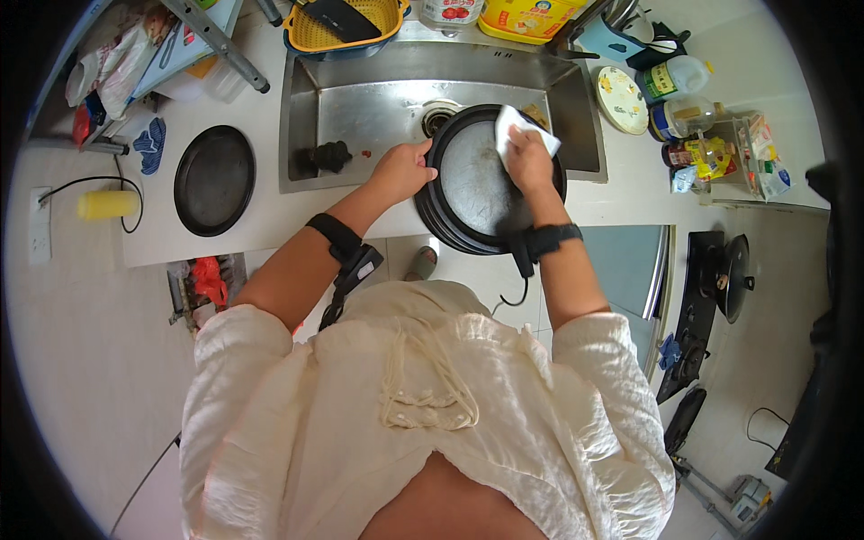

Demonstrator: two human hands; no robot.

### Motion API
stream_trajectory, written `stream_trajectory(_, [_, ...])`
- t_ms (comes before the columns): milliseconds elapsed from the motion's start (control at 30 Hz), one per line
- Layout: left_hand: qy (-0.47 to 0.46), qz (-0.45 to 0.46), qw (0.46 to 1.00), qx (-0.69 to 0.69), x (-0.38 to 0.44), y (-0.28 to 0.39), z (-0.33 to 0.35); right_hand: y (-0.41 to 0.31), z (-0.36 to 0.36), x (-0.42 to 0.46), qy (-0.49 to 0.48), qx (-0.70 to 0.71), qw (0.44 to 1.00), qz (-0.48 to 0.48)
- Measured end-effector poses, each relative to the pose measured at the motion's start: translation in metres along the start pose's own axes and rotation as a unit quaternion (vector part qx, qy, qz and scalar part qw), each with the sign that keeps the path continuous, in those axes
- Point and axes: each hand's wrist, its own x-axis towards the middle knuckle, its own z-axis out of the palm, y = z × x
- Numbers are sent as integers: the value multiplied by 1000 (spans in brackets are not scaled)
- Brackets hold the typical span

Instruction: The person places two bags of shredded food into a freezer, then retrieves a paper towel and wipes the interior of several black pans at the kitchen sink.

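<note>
A dark round pan (472, 179) with a grey, worn flat face is tilted over the front edge of the sink. Several more dark rims (439, 233) show stacked beneath it. My left hand (403, 170) grips the left side of the top pan's rim, thumb and fingers closed on it. In my right hand (528, 160) is a folded white cloth or paper towel (506, 131), pressed against the pan's upper right part. Another dark round pan (214, 181) lies by itself on the counter, left of the sink.
The steel sink (378, 98) holds a dark scrubber-like clump (331, 156) near its left wall. A yellow basket (388, 17) with a black-bladed cleaver (344, 19) stands behind it. To the right are a floral plate (622, 100) and several bottles (678, 77). Metal rack legs (226, 50) stand at upper left.
</note>
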Motion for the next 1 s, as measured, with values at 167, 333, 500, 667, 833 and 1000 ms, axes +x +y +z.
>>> stream_trajectory(167, [77, 4, 997, 17, -5, 10, 9, -52, 17, 1, -146, 169, 971, -89])
stream_trajectory(333, [230, -28, 973, -21, -1, -8, 26, -57, -12, -39, -331, 239, 902, -142])
stream_trajectory(500, [231, -45, 970, 60, -9, 12, 24, -8, -68, -39, -554, 25, 824, -122])
stream_trajectory(667, [223, -71, 968, 95, -14, 23, 20, -15, -90, 13, -496, -289, 816, -69])
stream_trajectory(833, [238, -98, 959, 120, -14, 31, 21, 20, -86, 52, 34, -317, 943, -96])
stream_trajectory(1000, [229, -73, 969, 52, -11, 49, 14, 48, -119, 57, 58, 95, 978, 175])
